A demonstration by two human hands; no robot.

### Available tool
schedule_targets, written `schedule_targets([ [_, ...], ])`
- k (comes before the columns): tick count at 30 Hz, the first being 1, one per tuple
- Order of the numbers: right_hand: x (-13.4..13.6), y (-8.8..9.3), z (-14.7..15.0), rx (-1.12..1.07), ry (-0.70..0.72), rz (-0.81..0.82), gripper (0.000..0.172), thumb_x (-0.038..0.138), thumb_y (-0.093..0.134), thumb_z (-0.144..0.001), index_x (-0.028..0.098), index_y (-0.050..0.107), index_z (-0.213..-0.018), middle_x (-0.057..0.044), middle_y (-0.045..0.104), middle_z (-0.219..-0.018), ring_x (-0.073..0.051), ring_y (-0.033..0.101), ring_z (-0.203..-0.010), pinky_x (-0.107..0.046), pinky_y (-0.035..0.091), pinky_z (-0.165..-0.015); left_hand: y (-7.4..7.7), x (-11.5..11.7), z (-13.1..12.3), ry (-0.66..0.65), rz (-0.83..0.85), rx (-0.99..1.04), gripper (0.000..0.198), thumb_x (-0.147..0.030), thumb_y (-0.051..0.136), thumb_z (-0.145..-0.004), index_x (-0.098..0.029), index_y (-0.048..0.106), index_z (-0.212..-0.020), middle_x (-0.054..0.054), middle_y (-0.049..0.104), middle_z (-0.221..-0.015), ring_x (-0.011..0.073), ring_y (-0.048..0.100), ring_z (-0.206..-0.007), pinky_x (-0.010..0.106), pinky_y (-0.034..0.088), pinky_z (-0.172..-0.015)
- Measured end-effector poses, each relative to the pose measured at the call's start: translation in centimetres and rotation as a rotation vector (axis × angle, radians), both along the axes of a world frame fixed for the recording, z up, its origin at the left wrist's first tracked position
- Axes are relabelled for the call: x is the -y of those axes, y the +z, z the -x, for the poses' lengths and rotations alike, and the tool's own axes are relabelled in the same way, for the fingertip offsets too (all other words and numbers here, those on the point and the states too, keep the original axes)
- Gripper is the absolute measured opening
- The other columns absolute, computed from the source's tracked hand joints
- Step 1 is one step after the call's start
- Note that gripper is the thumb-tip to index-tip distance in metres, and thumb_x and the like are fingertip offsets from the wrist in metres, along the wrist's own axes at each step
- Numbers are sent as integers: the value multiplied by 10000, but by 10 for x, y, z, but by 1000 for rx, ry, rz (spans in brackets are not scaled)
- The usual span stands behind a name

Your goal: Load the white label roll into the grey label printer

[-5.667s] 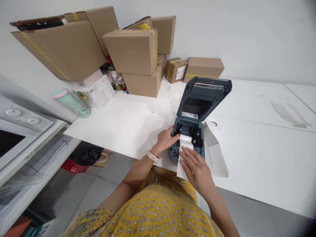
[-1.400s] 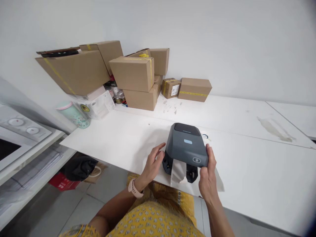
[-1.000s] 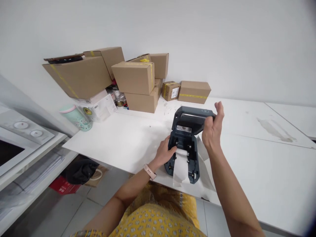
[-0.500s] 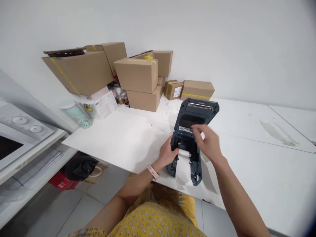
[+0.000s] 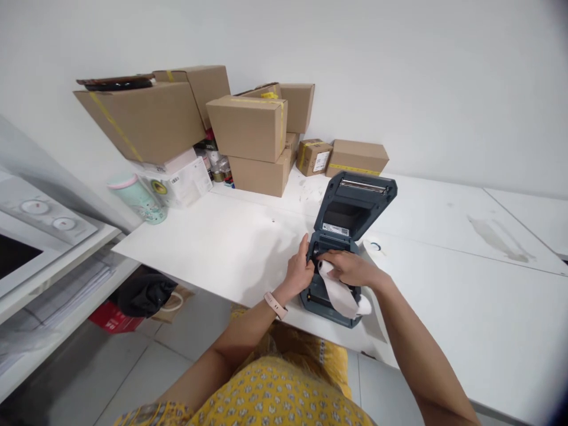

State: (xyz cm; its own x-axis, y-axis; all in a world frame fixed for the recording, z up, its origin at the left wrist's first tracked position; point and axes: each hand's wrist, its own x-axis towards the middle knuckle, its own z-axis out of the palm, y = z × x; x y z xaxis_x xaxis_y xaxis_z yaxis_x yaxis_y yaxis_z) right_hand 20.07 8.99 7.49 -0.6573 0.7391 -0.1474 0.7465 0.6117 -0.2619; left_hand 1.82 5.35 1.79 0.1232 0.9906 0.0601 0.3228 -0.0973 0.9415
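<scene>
A dark blue-grey label printer (image 5: 331,305) sits at the front edge of the white table with its lid (image 5: 362,204) raised. My left hand (image 5: 297,271) grips the printer's left side, fingers along the outer wall and thumb at the rim. Inside the open bay, my right hand (image 5: 352,269) is closed round a small paper roll (image 5: 325,267). The roll now lies tilted, its hollow end facing left. A loose white strip trails from it over the printer's front right corner. My right fingertips are partly hidden inside the bay.
Behind the printer, cardboard boxes (image 5: 248,130) are stacked against the wall. A white round item with a dark ring (image 5: 375,246) lies right of the printer. At the left are a mint-green tumbler (image 5: 139,198) and a microwave (image 5: 48,222). The table (image 5: 213,242) extends to the right.
My right hand has come down from near the lid into the bay and taken hold of the paper roll. The roll has tilted and its strip has swung right. My left hand stays at the printer's side.
</scene>
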Motion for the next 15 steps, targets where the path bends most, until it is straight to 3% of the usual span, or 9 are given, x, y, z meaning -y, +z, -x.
schedule_targets([
  [4, 23, 46, -42, -418, 7, 69, 379, 395, 593, -940, 272, 624, -1297, -71, 716, -1272, -242, 697, -1133, -393, 571, -959, -2, 0, -1, 20, 10, 13, 850, -115, 487, -849, -190, 179, -1637, 146, 468, -1597, 280, 465, -1477, 471, 359, -1227],
  [6, 42, 61, -75, -701, -115, 30, 390, 545, 667, -886, 271, 648, -1164, -89, 730, -1171, -272, 707, -1083, -418, 590, -921, -1, 0, -2, 22, 17, 17, 839, -115, 494, -850, -189, 200, -1632, 150, 473, -1593, 289, 466, -1475, 487, 363, -1223],
  [8, 59, 61, -109, -931, -335, -39, 388, 563, 762, -801, 308, 646, -1069, -98, 732, -1073, -300, 725, -997, -410, 611, -743, -1, 1, -2, 25, 22, 24, 830, -108, 495, -849, -188, 219, -1628, 155, 460, -1601, 294, 468, -1473, 495, 373, -1217],
  [10, 71, 44, -139, -1080, -591, -49, 397, 515, 828, -741, 355, 637, -1050, -100, 724, -1076, -317, 737, -888, -412, 573, -571, -1, 1, -3, 27, 21, 27, 826, -100, 495, -845, -200, 237, -1624, 148, 470, -1596, 292, 487, -1458, 496, 373, -1219],
  [12, 75, 15, -160, -1175, -786, -4, 413, 475, 863, -697, 372, 641, -1029, -102, 724, -1090, -319, 736, -801, -417, 534, -502, 0, 1, -3, 30, 16, 31, 829, -99, 504, -839, -233, 255, -1618, 120, 521, -1562, 283, 518, -1432, 493, 364, -1228],
  [15, 71, -36, -174, -1214, -914, 69, 417, 469, 881, -657, 319, 653, -972, -107, 738, -976, -302, 724, -727, -401, 519, -495, 0, 2, -4, 36, 6, 37, 834, -101, 516, -834, -269, 268, -1612, 89, 577, -1515, 273, 538, -1413, 483, 365, -1230],
])
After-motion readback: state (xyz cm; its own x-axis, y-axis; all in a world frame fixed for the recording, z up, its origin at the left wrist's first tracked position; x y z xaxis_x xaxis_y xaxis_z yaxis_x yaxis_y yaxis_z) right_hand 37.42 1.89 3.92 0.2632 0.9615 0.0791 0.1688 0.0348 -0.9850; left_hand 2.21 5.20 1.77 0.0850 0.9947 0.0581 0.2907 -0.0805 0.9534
